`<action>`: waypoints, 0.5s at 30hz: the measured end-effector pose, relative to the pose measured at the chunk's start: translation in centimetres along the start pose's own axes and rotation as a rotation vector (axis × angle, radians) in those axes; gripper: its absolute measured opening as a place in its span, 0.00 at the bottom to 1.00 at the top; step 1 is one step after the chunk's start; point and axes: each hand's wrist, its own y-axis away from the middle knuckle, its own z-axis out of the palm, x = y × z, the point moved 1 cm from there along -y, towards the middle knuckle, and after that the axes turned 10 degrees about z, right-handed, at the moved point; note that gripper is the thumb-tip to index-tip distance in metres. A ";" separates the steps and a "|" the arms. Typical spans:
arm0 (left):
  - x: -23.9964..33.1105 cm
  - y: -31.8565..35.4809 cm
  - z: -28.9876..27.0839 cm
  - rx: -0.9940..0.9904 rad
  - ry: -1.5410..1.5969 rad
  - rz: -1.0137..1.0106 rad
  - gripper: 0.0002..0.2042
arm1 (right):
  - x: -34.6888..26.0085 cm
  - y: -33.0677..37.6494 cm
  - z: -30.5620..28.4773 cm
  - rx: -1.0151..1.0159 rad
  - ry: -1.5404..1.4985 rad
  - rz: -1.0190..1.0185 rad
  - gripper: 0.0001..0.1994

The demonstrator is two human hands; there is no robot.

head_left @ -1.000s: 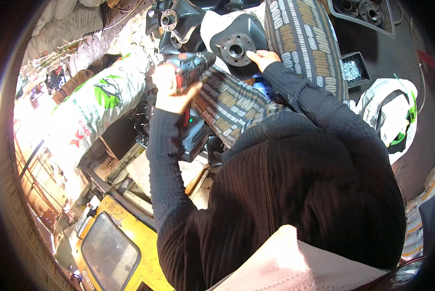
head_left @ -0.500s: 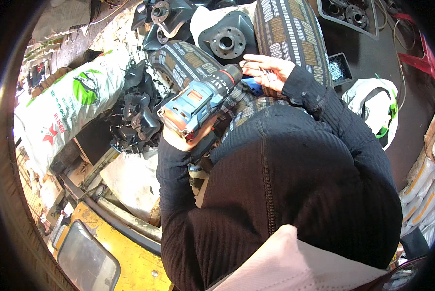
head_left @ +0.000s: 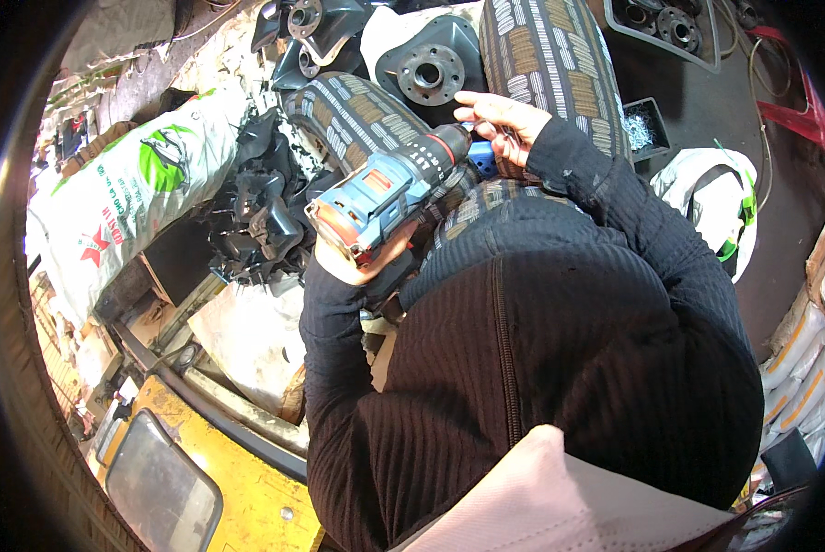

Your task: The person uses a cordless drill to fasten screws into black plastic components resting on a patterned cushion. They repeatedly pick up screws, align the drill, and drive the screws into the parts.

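Note:
My left hand is wrapped round the grip of a blue cordless drill, whose black chuck points up and right. Close by the chuck's tip is my right hand, its fingers bent and drawn together. Whatever lies between those fingers is too small to make out. Just beyond both hands, between my patterned trouser legs, a black part with a round metal flange rests against white material. A blue object shows partly below my right hand.
Black moulded pieces are heaped at left beside a white and green sack. More flanged parts lie at the far side. Rightward are a small tray of silvery bits, a grey bin and a white bag.
The drill and my left hand have shifted slightly to the right. My right hand's fingers have curled in closer at the chuck's tip.

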 end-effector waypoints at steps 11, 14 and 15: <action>-0.4 0.5 -0.4 -0.089 0.198 -0.115 0.22 | 0.0 0.3 -0.2 -0.098 0.021 0.034 0.21; -0.1 0.6 -0.4 -0.018 0.420 -0.271 0.22 | -0.3 0.6 -0.3 -0.175 0.055 0.045 0.23; 0.1 0.6 -0.4 -0.029 0.383 -0.258 0.21 | -0.4 0.7 -0.3 -0.186 0.050 0.060 0.23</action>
